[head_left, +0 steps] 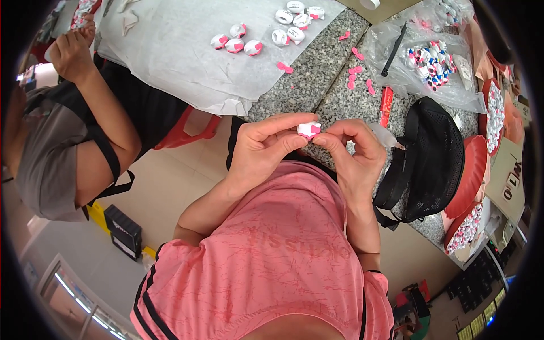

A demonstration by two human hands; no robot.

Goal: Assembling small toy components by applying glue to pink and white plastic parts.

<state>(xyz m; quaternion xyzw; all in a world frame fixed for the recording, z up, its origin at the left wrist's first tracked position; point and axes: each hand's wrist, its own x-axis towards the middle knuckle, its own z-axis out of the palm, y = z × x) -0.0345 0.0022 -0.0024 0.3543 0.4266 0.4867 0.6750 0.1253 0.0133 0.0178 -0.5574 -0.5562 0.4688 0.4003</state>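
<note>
Between my two hands is a small white toy head (306,130) with a pink bow-shaped piece on its front. My left hand (265,140) pinches it from the left with thumb and forefinger. From the right, the thumb and finger of my right hand (356,154) are closed at its lower pink edge. Whether the right fingers hold a separate pink piece is hidden. Loose pink bow pieces (352,76) lie on the granite worktop (317,76) beyond my hands. Several similar white heads (237,44) with pink parts stand on a white sheet (175,56) farther off.
A clear bag (430,62) of small coloured parts and a black stick (394,50) lie at the far right. Nearer are a red strip-shaped item (386,106), a black mesh bag (428,164) and red trays (469,175). A co-worker's arm (105,116) is on the left.
</note>
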